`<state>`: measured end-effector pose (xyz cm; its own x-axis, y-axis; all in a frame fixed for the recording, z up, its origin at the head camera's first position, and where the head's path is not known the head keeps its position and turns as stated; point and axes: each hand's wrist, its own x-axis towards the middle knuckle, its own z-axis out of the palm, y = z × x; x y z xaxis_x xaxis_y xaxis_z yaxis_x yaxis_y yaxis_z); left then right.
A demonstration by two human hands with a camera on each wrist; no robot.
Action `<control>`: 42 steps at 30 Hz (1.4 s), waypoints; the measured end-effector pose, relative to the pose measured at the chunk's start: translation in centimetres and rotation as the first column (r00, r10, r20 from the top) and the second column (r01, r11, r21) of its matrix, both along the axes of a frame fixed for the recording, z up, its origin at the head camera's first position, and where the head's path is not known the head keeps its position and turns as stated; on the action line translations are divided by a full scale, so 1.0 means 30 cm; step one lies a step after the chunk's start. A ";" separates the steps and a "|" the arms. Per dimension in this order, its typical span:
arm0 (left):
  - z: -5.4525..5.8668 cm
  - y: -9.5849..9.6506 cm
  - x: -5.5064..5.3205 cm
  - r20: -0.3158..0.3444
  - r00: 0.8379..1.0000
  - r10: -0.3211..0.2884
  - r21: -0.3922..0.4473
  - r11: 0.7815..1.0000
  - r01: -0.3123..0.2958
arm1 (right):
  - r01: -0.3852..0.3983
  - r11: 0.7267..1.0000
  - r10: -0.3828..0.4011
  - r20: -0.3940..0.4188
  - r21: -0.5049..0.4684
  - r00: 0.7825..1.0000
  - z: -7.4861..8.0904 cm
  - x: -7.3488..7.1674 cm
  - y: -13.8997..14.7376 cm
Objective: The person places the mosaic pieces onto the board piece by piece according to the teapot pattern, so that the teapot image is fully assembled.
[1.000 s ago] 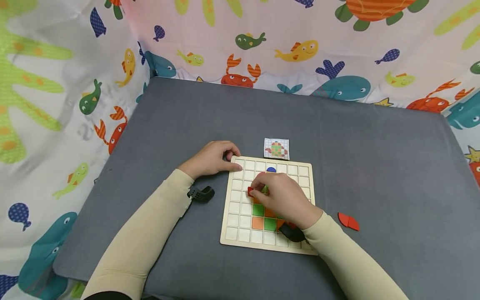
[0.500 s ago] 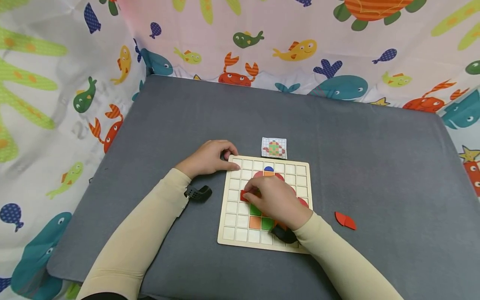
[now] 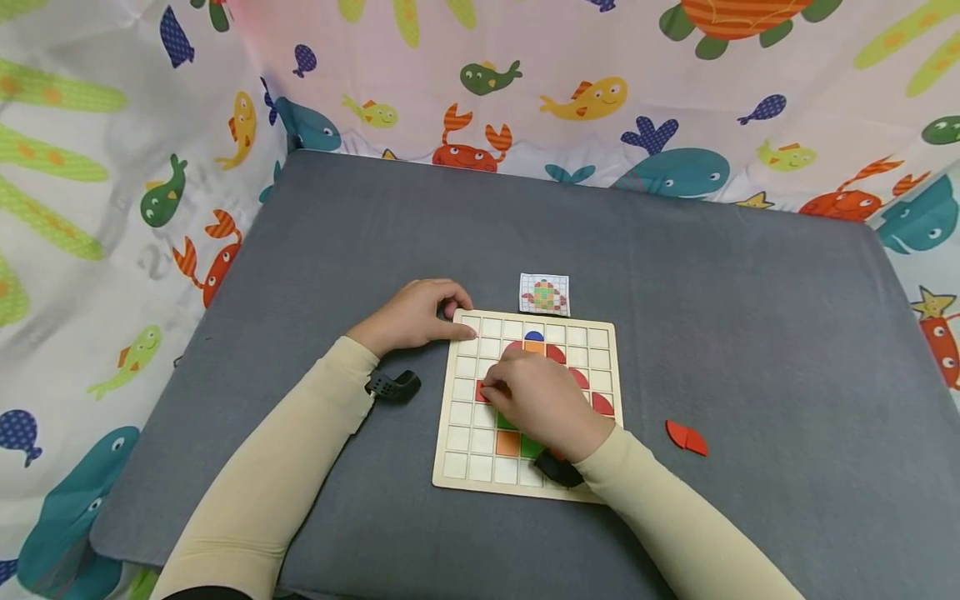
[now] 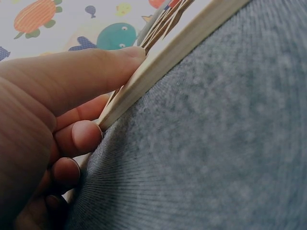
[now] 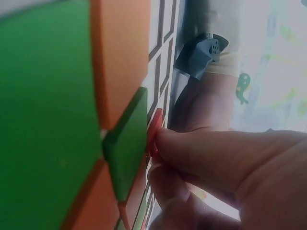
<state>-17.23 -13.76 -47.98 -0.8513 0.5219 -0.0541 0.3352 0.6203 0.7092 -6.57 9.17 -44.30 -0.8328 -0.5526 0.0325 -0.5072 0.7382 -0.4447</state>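
Observation:
A wooden grid board (image 3: 456, 465) lies on the grey table. My left hand (image 3: 411, 317) holds its far left corner, thumb (image 4: 117, 64) on top of the rim and the other fingers curled at the edge. Over the board, my right hand (image 3: 553, 404) pinches a small red tile (image 5: 154, 127) between thumb and finger, at a cell left of the coloured tiles. Green tiles (image 5: 128, 143) and orange tiles (image 3: 507, 443) fill cells in the middle, partly hidden by the right hand. Red rounded pieces (image 3: 602, 403) step down the right side below a blue half-round piece (image 3: 534, 336).
A small pattern card (image 3: 544, 295) with a coloured grid picture lies just beyond the board's far edge. Two red rounded pieces (image 3: 686, 437) rest on the grey table (image 3: 750, 333) to the right. A printed sea-animal cloth (image 3: 420, 50) hangs behind and at the left.
My right hand has moved slightly left and down with the red tile, bringing it to a cell at the left of the coloured tiles. The left hand stays on the board's corner.

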 end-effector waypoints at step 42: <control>0.000 -0.007 0.002 0.000 1.000 -0.011 -0.014 1.000 0.011 | 0.262 0.955 -0.286 0.198 0.136 0.937 0.059 0.082 0.619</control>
